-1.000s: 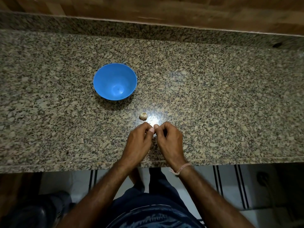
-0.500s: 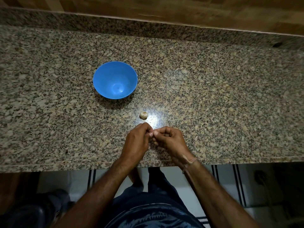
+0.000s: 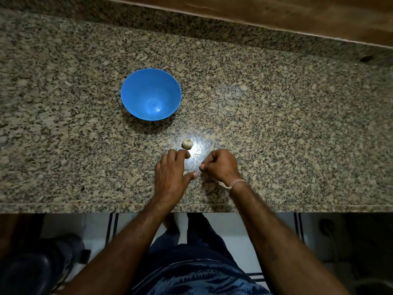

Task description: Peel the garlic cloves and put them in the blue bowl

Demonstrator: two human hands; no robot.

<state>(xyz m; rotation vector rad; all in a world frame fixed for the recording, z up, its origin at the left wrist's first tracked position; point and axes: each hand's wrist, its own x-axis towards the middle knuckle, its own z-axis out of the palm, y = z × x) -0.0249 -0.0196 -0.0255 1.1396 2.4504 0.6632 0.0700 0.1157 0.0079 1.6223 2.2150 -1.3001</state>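
The blue bowl stands empty on the granite counter, left of centre. A small pale piece of garlic lies on the counter in front of the bowl. My left hand lies flat over the counter, its fingertips just short of that garlic and its thumb pointing at my right hand. My right hand is curled into a fist beside it, thumb against the fingers, seemingly pinching a garlic clove that its fingers hide.
The granite counter runs the full width, with a raised granite strip and a wooden wall behind it. The counter's front edge lies close below my wrists. Beneath it are a tiled floor and dark objects at the lower left.
My hands, pinched together over one clove before, have come apart. The left hand has opened and reached toward the garlic on the counter; the right hand has drawn back, curled.
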